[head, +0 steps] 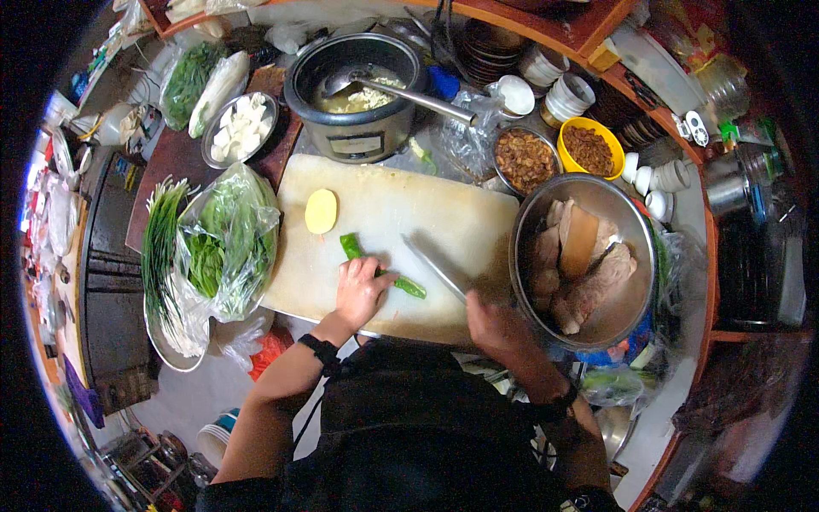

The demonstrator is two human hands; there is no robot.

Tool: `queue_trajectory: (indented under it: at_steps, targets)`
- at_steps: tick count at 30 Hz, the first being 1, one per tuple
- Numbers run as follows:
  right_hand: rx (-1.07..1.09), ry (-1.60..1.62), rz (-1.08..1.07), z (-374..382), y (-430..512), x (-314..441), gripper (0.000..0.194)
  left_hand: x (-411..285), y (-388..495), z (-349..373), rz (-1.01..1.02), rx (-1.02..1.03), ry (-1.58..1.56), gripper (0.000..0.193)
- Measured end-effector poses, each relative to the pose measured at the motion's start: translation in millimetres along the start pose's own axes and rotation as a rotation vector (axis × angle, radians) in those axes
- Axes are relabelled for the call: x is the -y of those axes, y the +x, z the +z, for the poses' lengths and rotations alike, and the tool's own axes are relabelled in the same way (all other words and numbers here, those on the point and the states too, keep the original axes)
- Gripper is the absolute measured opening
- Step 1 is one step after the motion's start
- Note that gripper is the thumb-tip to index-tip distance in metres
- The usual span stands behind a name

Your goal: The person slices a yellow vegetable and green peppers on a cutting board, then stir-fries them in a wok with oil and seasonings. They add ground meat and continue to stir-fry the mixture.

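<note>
A long green pepper (409, 287) lies slantwise on the white cutting board (448, 198). My left hand (363, 288) presses down on it with curled fingers. Green shows on both sides of that hand; the middle is covered, so I cannot tell whether it is one piece or two. In my right hand (499, 323) is the handle of a kitchen knife (438, 269). Its blade points up and left over the board, apart from the pepper and slightly blurred. A peeled, cut potato piece (321, 211) rests on the board's left part.
Right of the board stands a steel bowl (521, 281) of large meat pieces (595, 285). A rice-cooker pot (358, 137) with a ladle (422, 99) sits behind. Bagged leafy greens (224, 243) and scallions (163, 243) lie left. A yellow bowl (617, 163) holds brown food.
</note>
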State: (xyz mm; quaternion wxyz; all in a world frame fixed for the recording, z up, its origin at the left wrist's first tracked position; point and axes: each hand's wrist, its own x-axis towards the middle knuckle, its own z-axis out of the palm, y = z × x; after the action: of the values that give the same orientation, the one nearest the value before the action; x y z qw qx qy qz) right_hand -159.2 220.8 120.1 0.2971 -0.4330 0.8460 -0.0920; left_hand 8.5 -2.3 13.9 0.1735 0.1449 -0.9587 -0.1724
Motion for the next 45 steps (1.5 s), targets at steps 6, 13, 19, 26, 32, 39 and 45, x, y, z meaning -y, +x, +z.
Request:
queue_trajectory:
  at_steps: [6, 13, 19, 26, 32, 39, 45]
  targets:
    - [-0.025, -0.083, -0.090, 19, 31, 38, 0.017, -15, 9, 10, -0.208, -0.033, -0.076, 0.011]
    - [0.152, -0.119, 0.027, 28, 25, 52, 0.022, -14, 4, 12, -0.203, -0.107, -0.102, 0.021]
    - [0.153, -0.159, 0.063, 30, 20, 63, 0.022, -8, 0, 13, -0.186, -0.132, -0.137, 0.018]
    - [0.109, -0.137, 0.012, 36, 18, 58, 0.020, -5, -2, 16, -0.164, -0.164, -0.140, 0.012]
    - [0.048, -0.099, 0.043, 42, 18, 67, 0.017, -2, -3, 15, -0.147, -0.149, -0.194, 0.012]
    - [0.020, 0.066, 0.049, 42, 22, 68, 0.016, -1, -2, 18, -0.125, -0.173, -0.223, 0.010]
    - [-0.100, 0.059, -0.108, 54, 28, 57, 0.014, -1, -2, 15, -0.137, -0.128, -0.192, 0.009]
